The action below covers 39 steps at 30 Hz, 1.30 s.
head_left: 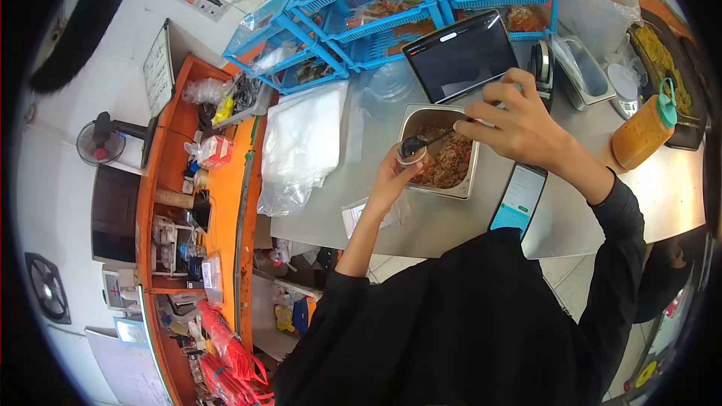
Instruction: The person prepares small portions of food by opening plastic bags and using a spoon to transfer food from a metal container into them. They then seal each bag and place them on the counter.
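My right hand (519,124) grips the handle of a black spoon (412,146), its fingers pinched round the end. The spoon's bowl sits over a small clear plastic cup (416,159). That cup is held in my left hand (391,180), with the fingers wrapped round it. Both hands are above a rectangular metal pan (472,189), which holds a brown, crumbly food mix (451,162). What lies in the spoon's bowl is too small to make out.
A tablet (462,56) leans behind the pan; a phone (519,199) lies at its near right. Clear plastic bags (304,135) are on the left. An orange-filled bottle (643,135) stands right, near a metal container (583,71). Blue racks (361,26) line the back.
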### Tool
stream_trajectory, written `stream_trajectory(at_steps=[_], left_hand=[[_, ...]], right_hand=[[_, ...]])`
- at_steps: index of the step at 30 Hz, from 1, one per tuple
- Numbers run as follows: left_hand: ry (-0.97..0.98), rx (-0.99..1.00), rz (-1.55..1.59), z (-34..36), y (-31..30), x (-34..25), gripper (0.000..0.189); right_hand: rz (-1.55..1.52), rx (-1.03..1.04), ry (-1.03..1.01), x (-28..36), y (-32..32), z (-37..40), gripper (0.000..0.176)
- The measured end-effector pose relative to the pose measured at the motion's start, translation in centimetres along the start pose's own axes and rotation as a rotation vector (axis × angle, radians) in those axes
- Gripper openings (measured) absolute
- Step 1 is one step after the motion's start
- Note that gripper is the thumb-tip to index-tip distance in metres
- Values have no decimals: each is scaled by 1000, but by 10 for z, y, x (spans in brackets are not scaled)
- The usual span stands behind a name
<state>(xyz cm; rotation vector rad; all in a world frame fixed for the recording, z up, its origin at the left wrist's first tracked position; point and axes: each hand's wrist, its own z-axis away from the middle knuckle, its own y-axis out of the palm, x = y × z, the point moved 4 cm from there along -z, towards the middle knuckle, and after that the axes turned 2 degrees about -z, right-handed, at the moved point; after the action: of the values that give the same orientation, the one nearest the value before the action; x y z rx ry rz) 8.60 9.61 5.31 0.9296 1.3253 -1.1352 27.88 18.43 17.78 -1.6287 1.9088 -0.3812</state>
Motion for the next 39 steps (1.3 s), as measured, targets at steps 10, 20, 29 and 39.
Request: stream_trajectory(at_steps=[10,20,29,39], left_hand=[[-62,-113,279,13,-8,3,39],[250,-83,99,27,21,-12,43],[111,-231,-585,36,18,-25,34],[53,-81,500,36,19,3,45]], right_hand=[[-103,150,739,-42,33,51,4],[-1135,175,1024,44,96,53,11],[-2117,-42,1544,57,112,66,14],[-2226,33,1501,67,113,72,13]])
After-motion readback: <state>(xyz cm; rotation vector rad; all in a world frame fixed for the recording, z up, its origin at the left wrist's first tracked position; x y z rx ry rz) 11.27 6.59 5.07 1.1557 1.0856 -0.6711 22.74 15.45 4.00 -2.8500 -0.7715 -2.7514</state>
